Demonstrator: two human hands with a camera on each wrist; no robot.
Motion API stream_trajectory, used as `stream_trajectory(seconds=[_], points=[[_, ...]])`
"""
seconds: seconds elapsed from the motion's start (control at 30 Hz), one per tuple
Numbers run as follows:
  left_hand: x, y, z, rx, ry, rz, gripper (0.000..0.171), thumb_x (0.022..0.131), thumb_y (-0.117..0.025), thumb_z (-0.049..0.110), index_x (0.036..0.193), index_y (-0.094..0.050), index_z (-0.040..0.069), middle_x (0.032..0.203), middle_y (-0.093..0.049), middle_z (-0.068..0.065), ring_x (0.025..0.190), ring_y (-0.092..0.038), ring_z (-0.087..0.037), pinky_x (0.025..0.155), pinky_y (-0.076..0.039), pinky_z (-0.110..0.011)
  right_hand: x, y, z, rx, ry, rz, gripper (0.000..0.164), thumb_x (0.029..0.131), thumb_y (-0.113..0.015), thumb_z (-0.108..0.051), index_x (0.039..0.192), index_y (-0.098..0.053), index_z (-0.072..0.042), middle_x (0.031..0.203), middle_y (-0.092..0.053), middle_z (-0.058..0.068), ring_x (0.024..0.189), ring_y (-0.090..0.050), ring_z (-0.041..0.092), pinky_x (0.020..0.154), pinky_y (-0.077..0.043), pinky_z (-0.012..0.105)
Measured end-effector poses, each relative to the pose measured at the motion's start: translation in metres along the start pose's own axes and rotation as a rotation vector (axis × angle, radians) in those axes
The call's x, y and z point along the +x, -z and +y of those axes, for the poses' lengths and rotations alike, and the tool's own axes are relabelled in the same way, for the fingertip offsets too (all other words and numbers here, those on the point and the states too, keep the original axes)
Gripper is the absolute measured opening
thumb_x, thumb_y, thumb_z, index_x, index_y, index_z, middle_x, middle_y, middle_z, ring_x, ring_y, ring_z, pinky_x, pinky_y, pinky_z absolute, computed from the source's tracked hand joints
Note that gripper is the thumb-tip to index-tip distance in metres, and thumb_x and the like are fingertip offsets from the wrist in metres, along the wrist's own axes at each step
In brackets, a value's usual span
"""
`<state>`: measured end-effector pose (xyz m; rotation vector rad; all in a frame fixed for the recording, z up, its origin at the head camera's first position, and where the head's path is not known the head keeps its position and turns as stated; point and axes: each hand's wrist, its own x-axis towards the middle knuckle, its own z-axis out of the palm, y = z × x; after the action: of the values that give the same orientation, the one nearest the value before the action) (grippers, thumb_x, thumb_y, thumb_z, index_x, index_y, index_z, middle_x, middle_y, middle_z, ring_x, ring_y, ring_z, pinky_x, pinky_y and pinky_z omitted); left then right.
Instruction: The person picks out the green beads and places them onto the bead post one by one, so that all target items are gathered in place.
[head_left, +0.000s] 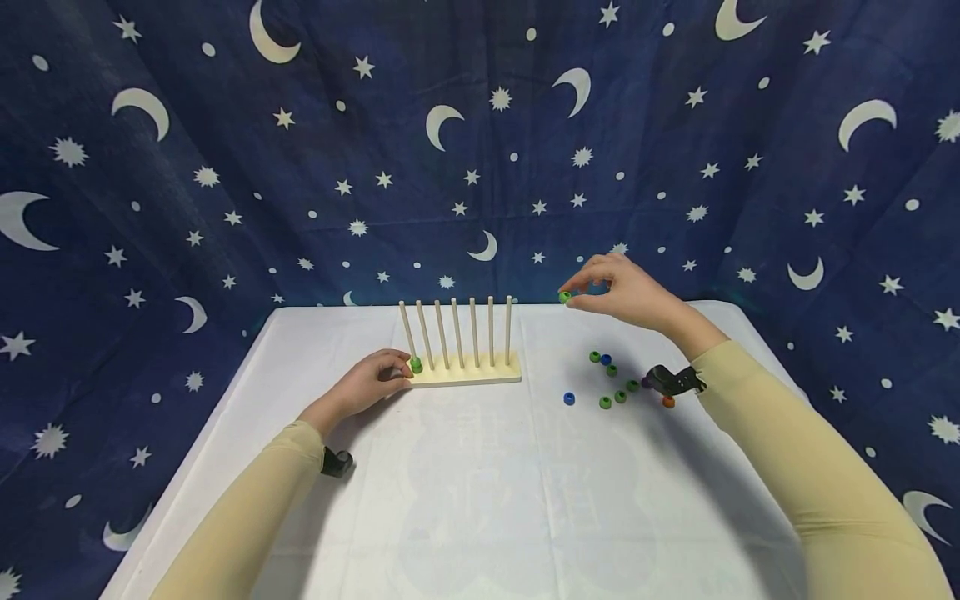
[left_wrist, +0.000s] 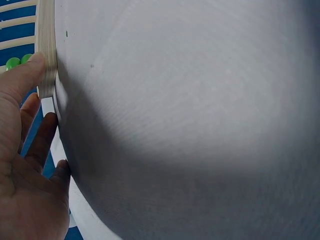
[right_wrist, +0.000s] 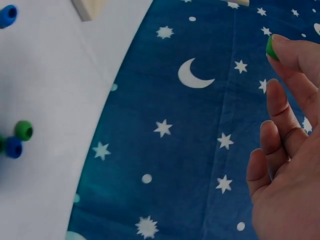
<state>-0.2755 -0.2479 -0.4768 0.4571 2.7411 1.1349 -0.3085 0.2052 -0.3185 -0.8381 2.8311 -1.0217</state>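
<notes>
A pale wooden peg board [head_left: 467, 377] with a row of several upright pegs stands near the back of the table. Green beads [head_left: 416, 365] are stacked low on its leftmost peg. My left hand [head_left: 367, 382] holds the board's left end, its thumb pressed against the wood beside the green beads [left_wrist: 13, 63] in the left wrist view. Raised above the table to the right of the board, my right hand [head_left: 618, 292] pinches a green bead [head_left: 565, 297] between thumb and index finger. That pinched bead [right_wrist: 271, 48] is partly covered by fingers in the right wrist view.
Loose green beads [head_left: 620, 397], blue beads [head_left: 569, 398], an orange bead [head_left: 668, 402] and a partly hidden purple bead lie scattered on the white tablecloth [head_left: 465, 483] at right. A dark blue star-and-moon curtain [head_left: 420, 217] hangs behind and beside the table.
</notes>
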Motion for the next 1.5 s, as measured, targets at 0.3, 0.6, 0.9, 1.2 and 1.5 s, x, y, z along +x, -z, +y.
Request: stream_trajectory(seconds=[0.3,0.6,0.9,1.2,1.5], points=[[0.0,0.0,0.0,0.006,0.002,0.0,0.007,0.095,-0.076,0.017,0.1,-0.072,0.015,0.144,-0.056,-0.013,0.14,-0.045,-0.036,0.12,-0.027,-0.054,0.023,-0.001,-0.02,-0.01,0.022,-0.029,0.022,0.094,-0.075,-0.034,0.114,-0.078,-0.024,0.111,-0.063,-0.001,0.109,-0.044,0.024,0.09,-0.041,0.046],[0.0,0.0,-0.002,0.0,0.007,0.003,0.007,0.095,-0.076,0.016,0.1,-0.071,0.015,0.144,-0.056,-0.013,0.14,-0.044,-0.036,0.12,-0.027,-0.054,0.044,-0.008,-0.035,-0.005,0.019,-0.044,0.025,0.094,-0.075,-0.035,0.116,-0.078,-0.023,0.112,-0.063,-0.002,0.112,-0.046,0.027,0.09,-0.043,0.046],[-0.001,0.001,-0.001,-0.008,-0.004,-0.001,0.007,0.095,-0.076,0.015,0.101,-0.071,0.015,0.144,-0.056,-0.014,0.139,-0.045,-0.036,0.12,-0.028,-0.053,0.061,-0.016,-0.047,-0.002,0.078,-0.063,0.024,0.095,-0.074,-0.036,0.115,-0.078,-0.025,0.107,-0.063,-0.003,0.11,-0.047,0.025,0.092,-0.043,0.045],[0.0,0.002,-0.001,-0.017,-0.016,-0.003,0.007,0.095,-0.075,0.014,0.101,-0.071,0.013,0.143,-0.056,-0.014,0.138,-0.046,-0.036,0.119,-0.03,-0.053,0.077,-0.027,-0.058,0.026,0.111,-0.094,0.021,0.096,-0.072,-0.037,0.114,-0.078,-0.027,0.107,-0.063,-0.005,0.11,-0.046,0.02,0.094,-0.044,0.046],[-0.001,0.003,0.002,-0.011,-0.012,-0.011,0.007,0.096,-0.074,0.013,0.102,-0.071,0.012,0.143,-0.055,-0.015,0.139,-0.045,-0.036,0.119,-0.029,-0.053,0.094,-0.041,-0.07,0.074,0.152,-0.145,0.022,0.096,-0.073,-0.034,0.115,-0.078,-0.025,0.109,-0.064,-0.004,0.11,-0.048,0.02,0.094,-0.045,0.043]])
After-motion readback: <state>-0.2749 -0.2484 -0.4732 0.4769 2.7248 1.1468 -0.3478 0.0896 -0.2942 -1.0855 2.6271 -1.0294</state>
